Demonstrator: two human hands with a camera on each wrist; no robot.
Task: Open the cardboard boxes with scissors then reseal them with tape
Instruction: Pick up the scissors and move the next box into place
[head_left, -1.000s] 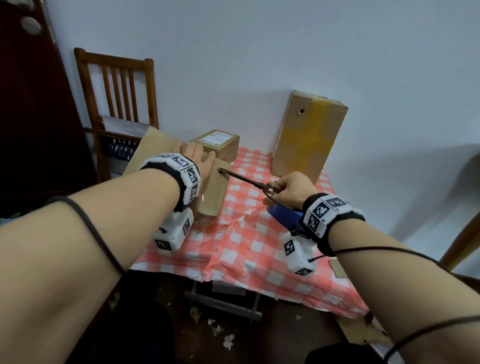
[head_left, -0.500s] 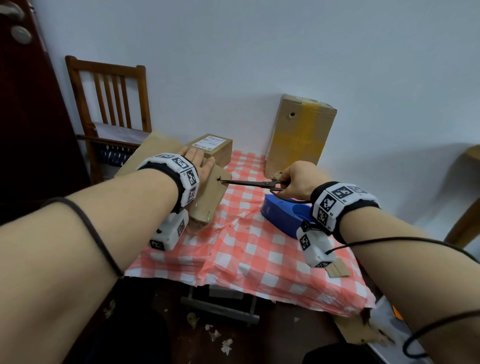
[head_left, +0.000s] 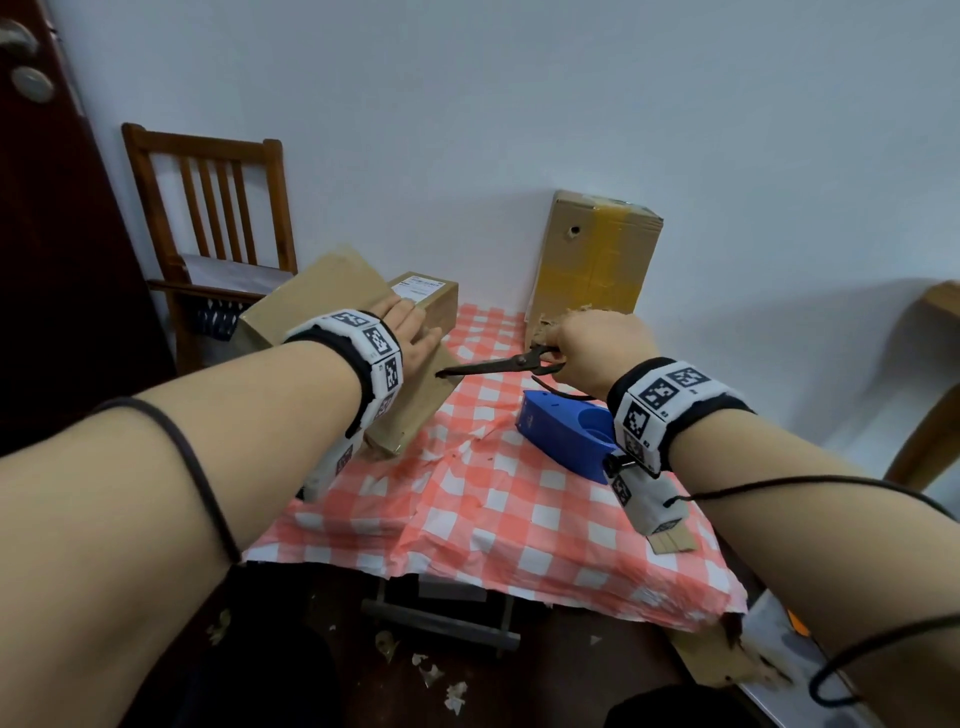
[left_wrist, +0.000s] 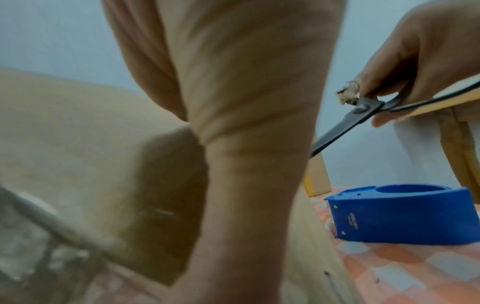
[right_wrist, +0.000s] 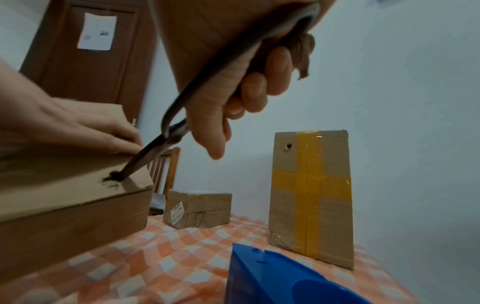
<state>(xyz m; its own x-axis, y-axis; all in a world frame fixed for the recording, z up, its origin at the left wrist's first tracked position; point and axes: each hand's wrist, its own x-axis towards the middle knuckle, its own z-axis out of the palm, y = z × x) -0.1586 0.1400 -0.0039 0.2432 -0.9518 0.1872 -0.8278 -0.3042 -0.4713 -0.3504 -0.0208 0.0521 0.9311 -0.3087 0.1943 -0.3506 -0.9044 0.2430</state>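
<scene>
Left hand (head_left: 410, 338): forearm stretched forward over the table's left side, palm down, fingers straight and flat on top of the large cardboard box (head_left: 311, 296), pressing it. Right hand (head_left: 592, 348): forearm reaching in from the right, fingers curled round the handles of the dark metal scissors (head_left: 498, 364), with a scrap of torn cardboard caught by the fingers. Scissor blades together, pointing left; the tip is stuck into the box's upper face near its right edge, where the right wrist view shows a dark ragged hole (right_wrist: 114, 178) just beside the left hand's fingertips. Large cardboard box: lying at the left of the red-and-white checked tablecloth (head_left: 493, 499). Small cardboard box (head_left: 431, 301): behind it, with a white printed label, text too small to read. Tall cardboard box (head_left: 597, 260): upright against the wall, crossed with yellow tape, one round hole in its face. Blue tape dispenser (head_left: 561, 431): on the cloth beneath the right wrist; embossed lettering on its side, illegible. Wooden chair (head_left: 208, 208): beyond the table, left.
</scene>
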